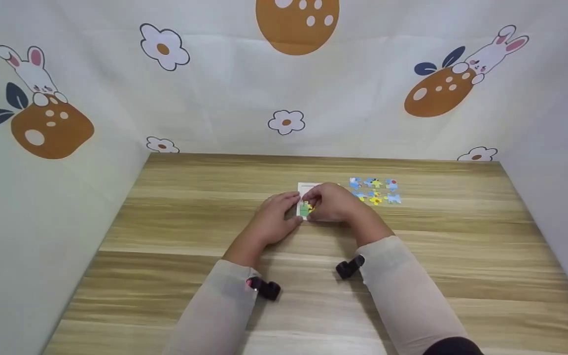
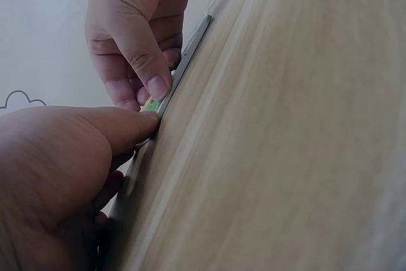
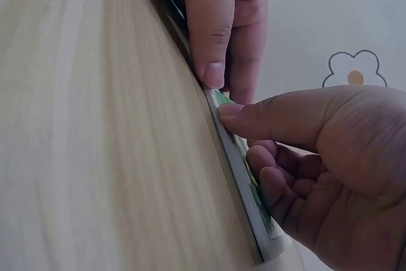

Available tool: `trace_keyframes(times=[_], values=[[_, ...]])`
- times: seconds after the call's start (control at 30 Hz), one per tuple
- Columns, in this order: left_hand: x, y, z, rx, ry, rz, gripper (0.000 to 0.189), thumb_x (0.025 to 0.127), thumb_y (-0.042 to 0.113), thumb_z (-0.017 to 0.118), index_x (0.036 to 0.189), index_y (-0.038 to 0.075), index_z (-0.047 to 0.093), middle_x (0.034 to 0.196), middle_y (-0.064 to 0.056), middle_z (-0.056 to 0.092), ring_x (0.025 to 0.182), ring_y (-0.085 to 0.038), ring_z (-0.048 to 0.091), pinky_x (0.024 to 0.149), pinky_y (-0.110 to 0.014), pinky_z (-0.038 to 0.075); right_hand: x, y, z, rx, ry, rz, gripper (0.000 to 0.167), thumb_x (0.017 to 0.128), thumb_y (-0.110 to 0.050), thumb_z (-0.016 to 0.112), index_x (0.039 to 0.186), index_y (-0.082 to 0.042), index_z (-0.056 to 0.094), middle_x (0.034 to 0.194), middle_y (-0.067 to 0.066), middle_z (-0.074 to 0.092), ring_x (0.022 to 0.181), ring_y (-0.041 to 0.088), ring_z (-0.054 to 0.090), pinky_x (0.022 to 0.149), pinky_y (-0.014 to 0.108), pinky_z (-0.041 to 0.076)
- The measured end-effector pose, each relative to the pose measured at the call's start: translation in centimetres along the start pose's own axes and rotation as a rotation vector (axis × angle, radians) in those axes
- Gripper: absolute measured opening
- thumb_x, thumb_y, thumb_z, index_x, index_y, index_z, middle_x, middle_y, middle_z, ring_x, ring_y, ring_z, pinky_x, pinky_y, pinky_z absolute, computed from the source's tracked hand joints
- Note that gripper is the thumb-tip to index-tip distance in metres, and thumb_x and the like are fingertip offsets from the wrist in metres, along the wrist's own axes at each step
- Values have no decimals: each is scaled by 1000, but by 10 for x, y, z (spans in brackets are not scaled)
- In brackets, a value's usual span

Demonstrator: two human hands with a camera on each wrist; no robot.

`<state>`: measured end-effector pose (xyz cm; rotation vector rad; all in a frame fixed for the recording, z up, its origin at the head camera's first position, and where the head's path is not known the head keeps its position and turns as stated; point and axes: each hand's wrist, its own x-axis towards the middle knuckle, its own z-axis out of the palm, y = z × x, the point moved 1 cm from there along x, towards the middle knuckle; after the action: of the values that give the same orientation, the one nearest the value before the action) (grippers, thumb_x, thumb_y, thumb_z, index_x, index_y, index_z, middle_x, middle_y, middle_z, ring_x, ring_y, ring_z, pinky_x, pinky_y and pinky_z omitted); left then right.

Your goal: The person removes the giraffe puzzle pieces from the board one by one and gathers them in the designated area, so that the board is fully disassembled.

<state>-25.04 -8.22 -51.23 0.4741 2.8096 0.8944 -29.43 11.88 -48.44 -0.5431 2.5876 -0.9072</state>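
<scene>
A small white-bordered puzzle board (image 1: pixel 300 187) lies flat on the table, with green and yellow puzzle pieces (image 1: pixel 304 209) at its lower left. Along its left edge rests my left hand (image 1: pixel 275 217), fingers at the upper side and thumb touching the near corner. My right hand (image 1: pixel 333 202) covers most of the board. Its thumb and curled fingers are on a puzzle piece near the left edge, mostly hidden by the fingers. In the right wrist view, the right thumb (image 3: pixel 236 111) lies at the board's edge (image 3: pixel 244 201), close to the left thumb (image 3: pixel 214 74).
Several loose puzzle pieces (image 1: pixel 375 191), blue and yellow, lie in two rows right of the board. The wood-grain table (image 1: pixel 205 197) meets a printed cloth wall (image 1: pixel 225 98) at the back and sides. Both wrists carry small black cameras (image 1: pixel 266 288).
</scene>
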Motion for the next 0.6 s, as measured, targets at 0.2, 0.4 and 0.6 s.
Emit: trace_keyframes(times=[0.2,0.4,0.6], values=[[-1,0,-1,-1,0,3,61,105,35,67,161,15,50,170,0,45,161,-29,36,134,-54,27,-2,0,-3,3,-6,15,44,81,-12,86,124,-10,77,106,3,75,97,18,66,93,39,59],[-1,1,-2,-9,-3,1,62,105,35,67,161,15,50,171,0,45,161,-29,36,134,-52,27,-2,0,-3,12,0,23,39,81,-10,84,119,-12,78,105,2,76,96,18,68,92,38,59],[-1,1,-1,-9,-3,-7,62,106,35,67,161,15,50,171,1,45,162,-28,35,135,-52,26,-2,5,-5,30,3,-4,37,81,-12,83,118,-12,79,104,2,77,96,16,68,92,37,60]])
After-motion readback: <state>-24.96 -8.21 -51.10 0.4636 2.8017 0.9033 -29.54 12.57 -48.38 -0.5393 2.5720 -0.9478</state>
